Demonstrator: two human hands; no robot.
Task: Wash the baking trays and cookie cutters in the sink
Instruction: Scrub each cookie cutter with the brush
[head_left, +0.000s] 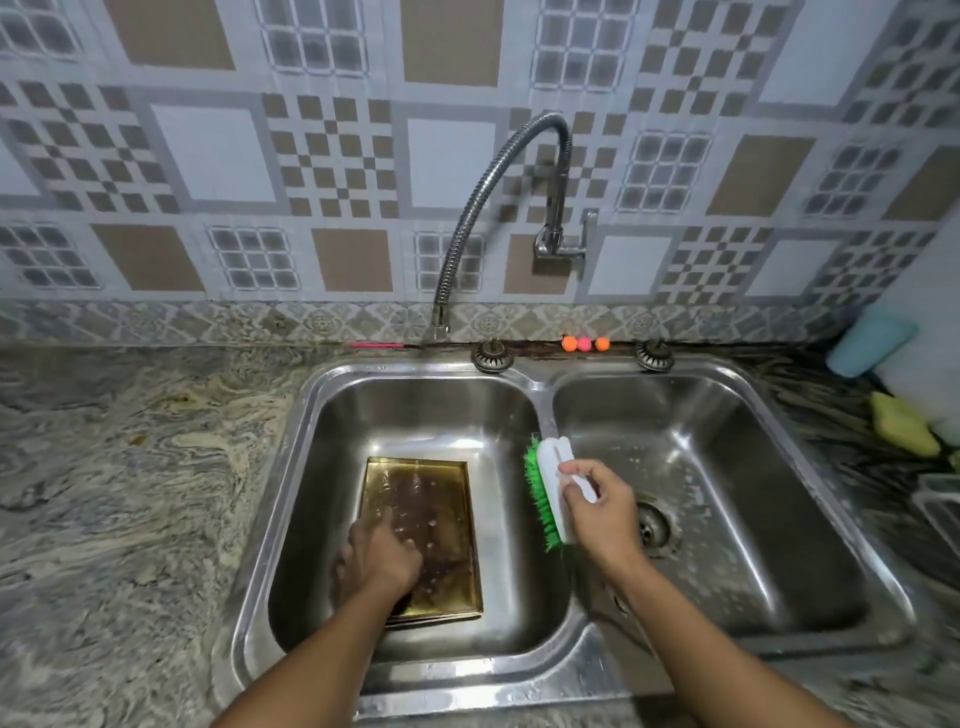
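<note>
The left hand (382, 556) lies flat on the baking tray (441, 519), its fingers stretched forward and pressing on the wet bottom; it is blurred, so finer detail is lost. The right hand (597, 514) has its fingers curled round the white handle of a scrub brush (550, 493), green bristles facing left, held over the divider between the two basins. The tray, gold at the rim and dark brown inside with beads of water on it, rests flat on the floor of the left basin, toward its front edge. The right basin holds only water droplets around its drain (652, 525). Two metal sink strainers (491, 356) sit on the back rim of the stainless double sink (415, 369), and three small orange and pink balls (585, 343) lie between them against the wall. A flexible faucet (498, 197) arches from the tiled wall over the left basin's back edge. On the granite countertop's (130, 467) right edge are a pale blue bottle (867, 338) and a yellow sponge (904, 423).
</note>
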